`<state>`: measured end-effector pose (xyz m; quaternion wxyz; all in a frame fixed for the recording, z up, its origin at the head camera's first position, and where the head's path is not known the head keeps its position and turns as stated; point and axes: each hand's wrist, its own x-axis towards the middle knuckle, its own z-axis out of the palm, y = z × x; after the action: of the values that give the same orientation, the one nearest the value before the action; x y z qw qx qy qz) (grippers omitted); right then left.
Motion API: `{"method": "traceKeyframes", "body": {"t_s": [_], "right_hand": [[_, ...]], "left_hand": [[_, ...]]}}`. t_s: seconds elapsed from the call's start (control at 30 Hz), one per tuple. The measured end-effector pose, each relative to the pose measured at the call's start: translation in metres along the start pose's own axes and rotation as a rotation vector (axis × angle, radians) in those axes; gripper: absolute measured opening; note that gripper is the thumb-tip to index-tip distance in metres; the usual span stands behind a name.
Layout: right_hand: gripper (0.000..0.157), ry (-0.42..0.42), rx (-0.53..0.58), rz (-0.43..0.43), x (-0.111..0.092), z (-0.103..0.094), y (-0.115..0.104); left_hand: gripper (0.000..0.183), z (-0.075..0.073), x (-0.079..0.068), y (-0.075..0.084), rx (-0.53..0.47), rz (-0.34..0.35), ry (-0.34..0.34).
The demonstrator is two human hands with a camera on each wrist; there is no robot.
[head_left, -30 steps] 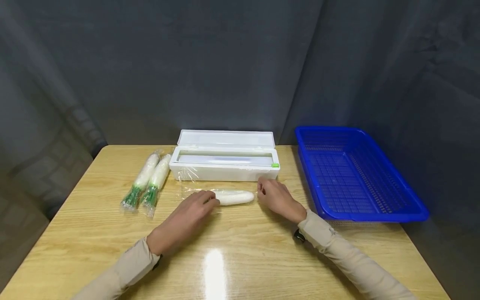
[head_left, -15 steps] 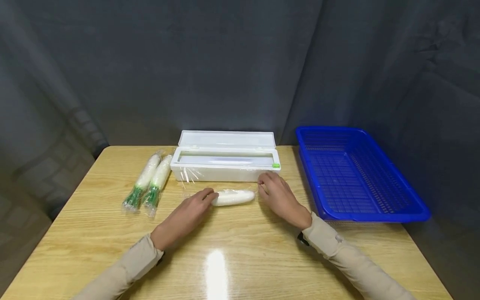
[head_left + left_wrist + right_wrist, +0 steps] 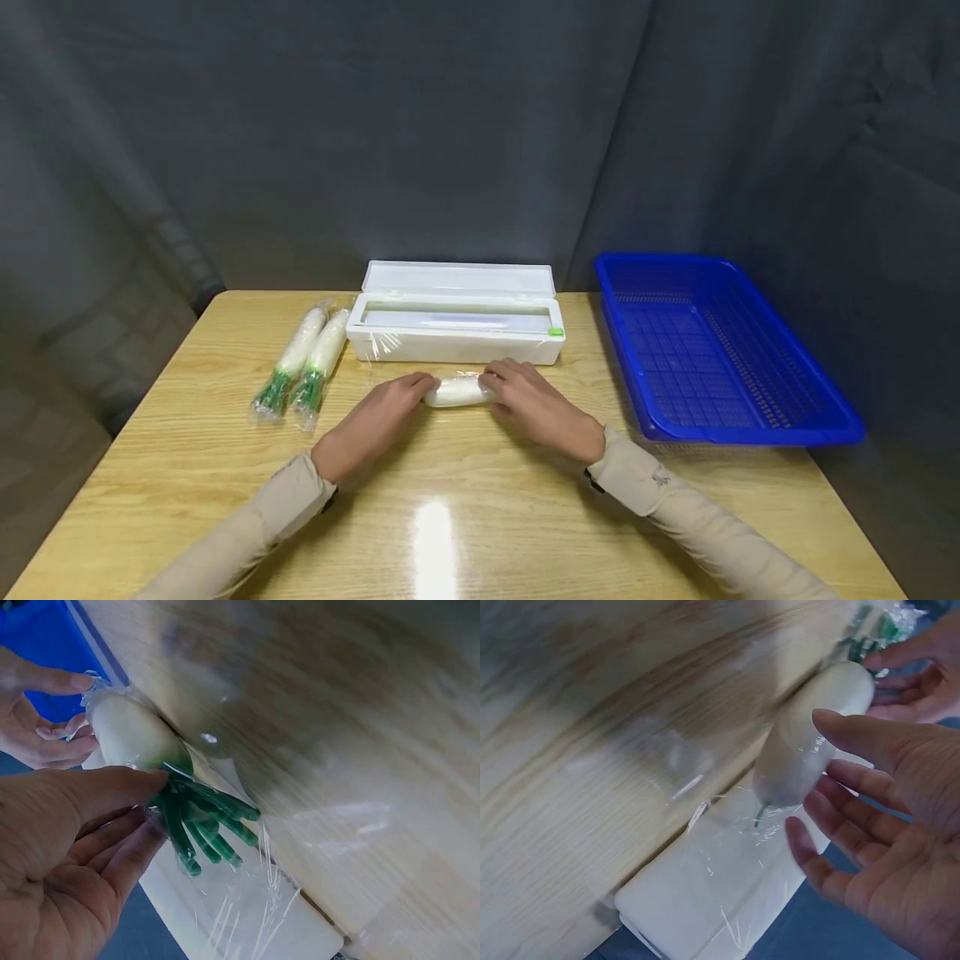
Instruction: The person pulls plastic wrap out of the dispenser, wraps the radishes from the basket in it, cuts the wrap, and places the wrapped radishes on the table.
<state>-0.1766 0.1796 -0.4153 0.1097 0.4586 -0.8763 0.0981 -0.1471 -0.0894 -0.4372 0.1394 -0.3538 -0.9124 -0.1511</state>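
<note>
A white radish in clear plastic film lies crosswise on the table, in front of the white wrap box. At its leafy end my left hand pinches it between thumb and fingers; the left wrist view shows cut green stems fanning out beyond the fingertips. My right hand grips the root end, thumb on one side and fingers on the other in the right wrist view. Clear film shows around the root tip and over the box front. Its exact edges are hard to make out.
Behind the hands stands the long white wrap box, its lid raised and a green slider at the right. Two film-wrapped radishes lie to the left. A blue plastic basket occupies the right side.
My right hand has moved left, from beside the box's front onto the root end of the radish. My left hand stays at the leafy end.
</note>
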Motion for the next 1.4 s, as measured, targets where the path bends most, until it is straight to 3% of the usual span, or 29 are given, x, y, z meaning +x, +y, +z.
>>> {"method": "traceKeyframes", "body": {"t_s": [0.33,0.47,0.63,0.73,0.87,1.03,1.3,1.4], "right_hand": [[0.034,-0.011,-0.074,0.001,0.007,0.011,0.003],[0.025,-0.002,-0.118,-0.027,0.010,0.017,0.006],[0.018,-0.017,-0.130,-0.053,0.012,0.019,0.009],[0.016,-0.029,-0.096,-0.061,0.014,0.016,0.012],[0.016,-0.047,-0.050,-0.056,0.017,0.013,0.016],[0.016,-0.075,-0.046,-0.046,0.019,0.011,0.018],[0.016,-0.075,-0.199,-0.050,0.018,0.013,0.012],[0.022,-0.092,-0.189,-0.018,0.017,0.012,0.008]], "left_hand": [[0.035,-0.005,0.007,-0.014,-0.159,-0.024,-0.089],[0.039,-0.005,0.007,-0.014,-0.109,-0.009,-0.064],[0.051,0.000,0.004,-0.005,0.111,0.075,0.019],[0.060,0.002,0.002,0.004,0.180,0.082,0.049],[0.061,0.003,0.006,0.010,0.167,0.049,0.051],[0.059,0.006,0.013,0.004,0.155,0.029,0.010],[0.047,0.007,0.017,-0.011,0.110,0.038,-0.018],[0.045,0.008,0.018,-0.014,0.089,0.037,-0.020]]}}
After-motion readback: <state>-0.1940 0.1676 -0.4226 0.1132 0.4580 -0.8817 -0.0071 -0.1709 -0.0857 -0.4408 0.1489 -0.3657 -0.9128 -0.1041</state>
